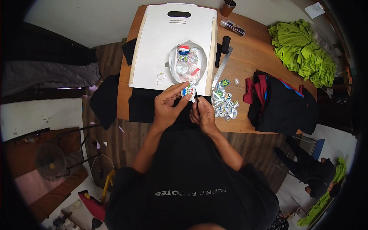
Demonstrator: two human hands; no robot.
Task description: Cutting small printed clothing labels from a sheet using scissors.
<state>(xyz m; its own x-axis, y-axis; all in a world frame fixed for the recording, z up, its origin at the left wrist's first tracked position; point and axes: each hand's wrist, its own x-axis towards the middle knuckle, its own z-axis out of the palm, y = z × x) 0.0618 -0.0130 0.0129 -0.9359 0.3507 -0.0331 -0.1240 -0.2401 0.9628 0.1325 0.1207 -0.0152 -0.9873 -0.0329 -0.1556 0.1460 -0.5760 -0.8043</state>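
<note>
Between the thumb and fingers of my left hand (168, 103) is a colourful printed sticker (188, 91) with white edges, held up at the near edge of the white board. My right hand (204, 114) is closed around a thin dark tool (196, 98), its tip close to the sticker; most of it is hidden by the fingers, so its kind is unclear. Just beyond my hands a white plastic bag (175, 73), its mouth open, holds more printed pieces and clear film. Beside my right hand lies a loose pile of cut stickers (225, 105).
The white board (153, 46) lies on a wooden table (249, 50). A metal ruler (222, 69) rests along its right side. Dark and maroon garments (272, 103) and a heap of lime-green cloth (303, 53) sit to the right. A brown cup (227, 7) stands at the back.
</note>
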